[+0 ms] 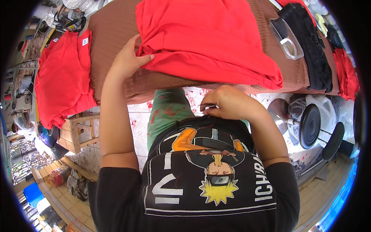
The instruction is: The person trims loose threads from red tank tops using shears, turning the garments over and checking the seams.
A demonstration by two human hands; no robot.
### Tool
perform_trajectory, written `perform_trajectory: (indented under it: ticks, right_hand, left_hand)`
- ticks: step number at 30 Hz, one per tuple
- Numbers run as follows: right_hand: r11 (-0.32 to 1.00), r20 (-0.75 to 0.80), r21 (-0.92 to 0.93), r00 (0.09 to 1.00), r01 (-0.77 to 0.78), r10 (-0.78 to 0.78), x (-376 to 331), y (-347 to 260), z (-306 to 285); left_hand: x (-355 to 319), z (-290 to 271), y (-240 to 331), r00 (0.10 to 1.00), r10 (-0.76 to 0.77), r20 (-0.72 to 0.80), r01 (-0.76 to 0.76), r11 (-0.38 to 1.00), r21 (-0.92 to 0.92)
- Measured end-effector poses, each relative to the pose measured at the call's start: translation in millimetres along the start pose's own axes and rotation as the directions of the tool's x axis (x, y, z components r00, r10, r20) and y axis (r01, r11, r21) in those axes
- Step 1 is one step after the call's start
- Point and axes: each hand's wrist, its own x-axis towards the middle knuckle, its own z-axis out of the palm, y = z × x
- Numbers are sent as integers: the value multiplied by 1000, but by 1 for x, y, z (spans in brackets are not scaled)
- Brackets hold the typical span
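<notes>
Fingers (133,41) and thumb of the left hand (125,62) stand apart, we see, at the left edge of the red cloth (205,42), which lies folded over on the brown cover (110,31). The right hand (232,101) is curled below the cover's front edge; we cannot tell whether its fingertips meet. We see 1 clear case (286,40) rightward.

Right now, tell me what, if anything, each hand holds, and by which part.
The left hand touches the large red cloth at its left edge; whether it grips cannot be told. The right hand shows nothing held.
</notes>
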Motion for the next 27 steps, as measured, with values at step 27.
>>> perform_trajectory:
  ticks: [27]
  right_hand:
    - [991,-853,-127,516,-54,-81,67,5,-44]
  left_hand:
    - [-34,4,90,974,171,151,146,46,-988]
